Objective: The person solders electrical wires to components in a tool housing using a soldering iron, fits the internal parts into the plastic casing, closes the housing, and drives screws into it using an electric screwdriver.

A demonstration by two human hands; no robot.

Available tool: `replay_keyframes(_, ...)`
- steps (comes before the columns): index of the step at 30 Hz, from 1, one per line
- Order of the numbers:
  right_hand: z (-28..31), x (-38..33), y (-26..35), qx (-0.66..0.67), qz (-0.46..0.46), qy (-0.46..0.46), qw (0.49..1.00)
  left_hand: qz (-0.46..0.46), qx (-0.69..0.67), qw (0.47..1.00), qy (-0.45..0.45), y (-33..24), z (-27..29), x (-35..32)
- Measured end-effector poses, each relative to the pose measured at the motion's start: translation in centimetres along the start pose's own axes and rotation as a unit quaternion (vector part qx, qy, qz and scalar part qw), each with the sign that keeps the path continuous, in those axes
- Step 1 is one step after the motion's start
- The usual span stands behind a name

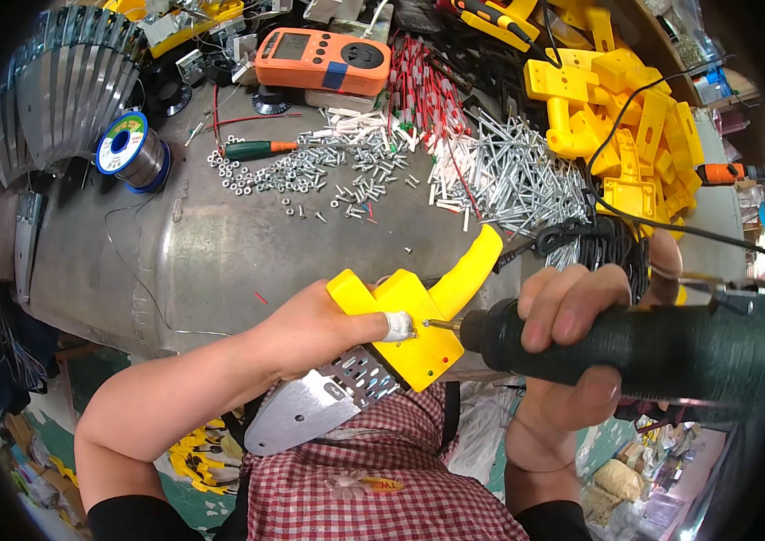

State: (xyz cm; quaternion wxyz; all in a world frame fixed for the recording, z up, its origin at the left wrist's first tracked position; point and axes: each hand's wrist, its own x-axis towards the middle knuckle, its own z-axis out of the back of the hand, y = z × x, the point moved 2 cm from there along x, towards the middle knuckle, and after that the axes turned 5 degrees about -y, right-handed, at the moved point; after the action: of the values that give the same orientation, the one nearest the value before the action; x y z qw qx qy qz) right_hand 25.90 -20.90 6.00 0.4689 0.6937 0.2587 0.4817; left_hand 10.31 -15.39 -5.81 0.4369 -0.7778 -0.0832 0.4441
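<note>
My left hand [319, 326] is wrapped round a yellow plastic tool housing [435, 353] with a curved handle and small red and green dots. White tape covers the thumb tip, which presses on the housing's face. A pointed silver metal blade [297, 417] with a slotted part sticks out of the housing toward my apron. My right hand [572, 311] grips a thick dark green electric screwdriver [671, 352], held level from the right. Its thin bit meets the housing just beside my left thumb; whether it sits in a screw cannot be made out.
Loose nuts and short screws [346, 171] lie across the metal table [229, 243], with long screws [526, 171] to their right. Yellow housings [635, 117] are heaped at the far right. An orange multimeter [324, 61], a solder spool [132, 151] and several blades [67, 90] stand farther back.
</note>
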Motion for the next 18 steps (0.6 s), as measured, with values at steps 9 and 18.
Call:
replay_keyframes(9,0.6,-1.3,-0.4,0.018,0.050,0.023,0.998,-0.005,-0.034,0.999,0.026,0.1,0.0,0.0)
replay_keyframes(18,0.7,-2.1,-0.8,0.032,0.088,-0.002,0.996,-0.008,-0.037,0.999,0.019,-0.3,-0.3,-0.4)
